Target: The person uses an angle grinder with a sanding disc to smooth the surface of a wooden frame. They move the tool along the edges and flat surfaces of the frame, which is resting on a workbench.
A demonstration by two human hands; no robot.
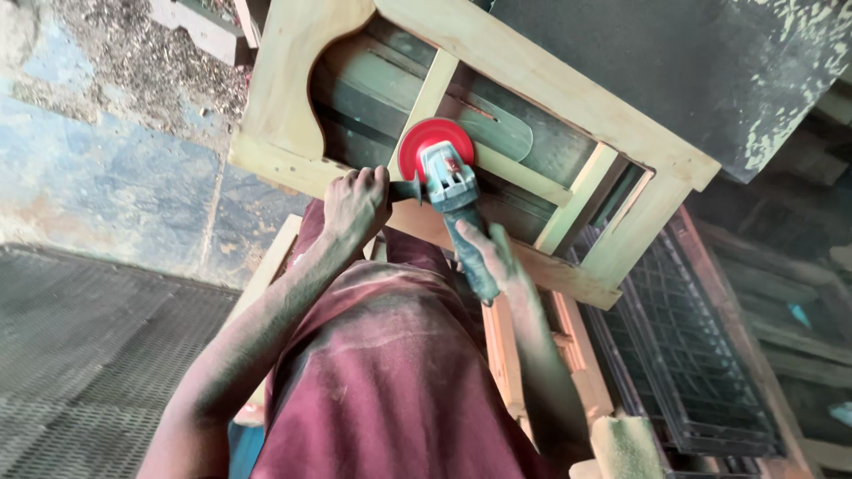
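Observation:
A teal angle grinder (pixel 453 191) with a red sanding disc (pixel 429 142) rests against a pale wooden frame (pixel 550 84) that lies tilted in front of me. My left hand (pixel 355 202) is closed around the grinder's black side handle. My right hand (pixel 493 257) grips the grinder's body near its rear. The disc sits on a narrow upright bar of the frame. Both forearms are dusted with sawdust, and my maroon shirt fills the lower middle of the view.
More wooden frame parts (pixel 510 355) lie under the piece near my legs. A dark metal grille (pixel 683 355) leans at the right. The floor at the left is blue-grey concrete with sawdust (pixel 133 62). A dark mesh mat (pixel 80 355) covers the lower left.

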